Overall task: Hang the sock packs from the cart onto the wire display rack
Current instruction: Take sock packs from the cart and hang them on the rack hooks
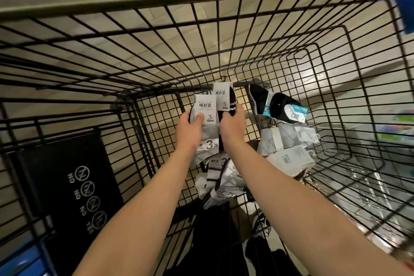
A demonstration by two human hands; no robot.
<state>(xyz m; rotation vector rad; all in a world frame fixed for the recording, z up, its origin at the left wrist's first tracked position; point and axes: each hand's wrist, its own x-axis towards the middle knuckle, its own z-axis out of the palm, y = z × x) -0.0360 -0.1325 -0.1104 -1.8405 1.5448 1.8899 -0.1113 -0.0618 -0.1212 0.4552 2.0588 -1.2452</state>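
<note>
I look down into a black wire cart (pixel 156 56). My left hand (pixel 190 130) grips a grey sock pack (pixel 207 127) with a white label, thumb on the label. Beside it, my right hand (pixel 231 125) holds a black sock pack (pixel 226 98) with a white label, raised slightly higher. Both packs are held above the cart's floor. A black pack with a blue label (pixel 277 105) lies against the far right of the basket. Several white and grey packs (pixel 289 148) are piled below it, and more white striped packs (pixel 221 184) lie under my wrists. The display rack is out of view.
The cart's folded black child-seat flap (pixel 74 177) with NO symbols is at the lower left. A blue cart handle piece (pixel 403 4) shows at the top right. Dark socks (pixel 259 231) lie at the basket's near end. A pale tiled floor surrounds the cart.
</note>
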